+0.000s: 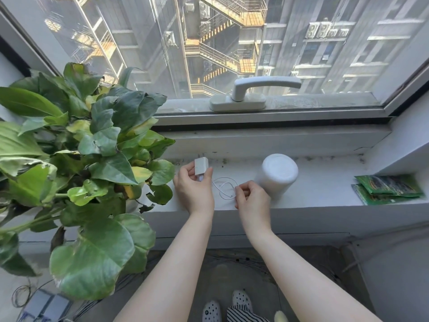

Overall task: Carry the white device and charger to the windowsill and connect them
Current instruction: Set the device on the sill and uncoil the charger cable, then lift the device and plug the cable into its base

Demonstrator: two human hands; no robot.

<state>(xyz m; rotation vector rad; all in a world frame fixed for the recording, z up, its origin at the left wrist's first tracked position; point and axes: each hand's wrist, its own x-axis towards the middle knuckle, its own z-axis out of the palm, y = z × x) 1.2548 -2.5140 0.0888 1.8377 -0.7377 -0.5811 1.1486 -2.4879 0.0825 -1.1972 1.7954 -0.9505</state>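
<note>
The white cylindrical device (279, 175) stands upright on the white windowsill (325, 189), right of centre. My left hand (193, 189) pinches the white square charger block (201, 166) between thumb and fingers, just above the sill. A thin white cable (224, 187) loops from the block across the sill to my right hand (251, 198), whose fingertips are closed on the cable's far end. My right hand is just left of the device and does not touch it.
A large leafy potted plant (81, 159) crowds the sill's left end, close to my left hand. Green packets (387, 188) lie at the sill's right end. A window handle (253, 89) sits on the frame behind. Cables and a power strip (44, 307) lie on the floor.
</note>
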